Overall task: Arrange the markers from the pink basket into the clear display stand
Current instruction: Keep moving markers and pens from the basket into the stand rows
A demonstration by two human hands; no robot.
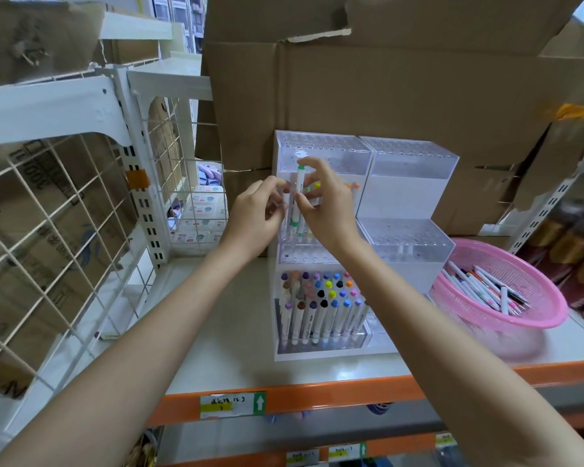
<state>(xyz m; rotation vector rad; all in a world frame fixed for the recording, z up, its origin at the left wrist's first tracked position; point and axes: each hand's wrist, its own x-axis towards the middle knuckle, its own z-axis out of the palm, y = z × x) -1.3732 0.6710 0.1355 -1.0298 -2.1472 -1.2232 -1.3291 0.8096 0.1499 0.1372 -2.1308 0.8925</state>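
Observation:
A clear stepped display stand (321, 153) sits on the white shelf, its lowest tier full of several coloured-cap markers (321, 298). My right hand (327, 203) pinches a white marker with green ends (298, 193), held upright over the middle tier. My left hand (257, 210) is beside it, fingers curled around another white marker (286, 201) at the same tier. A second clear stand (415, 170) next to it holds few markers. The pink basket (506, 318) at the right holds several loose markers (479, 284).
Large cardboard boxes (385, 79) stand behind the stands. A white wire-grid rack (64, 197) is at the left with small packaged items (199, 214) behind it. The shelf's orange front edge (317, 396) carries labels.

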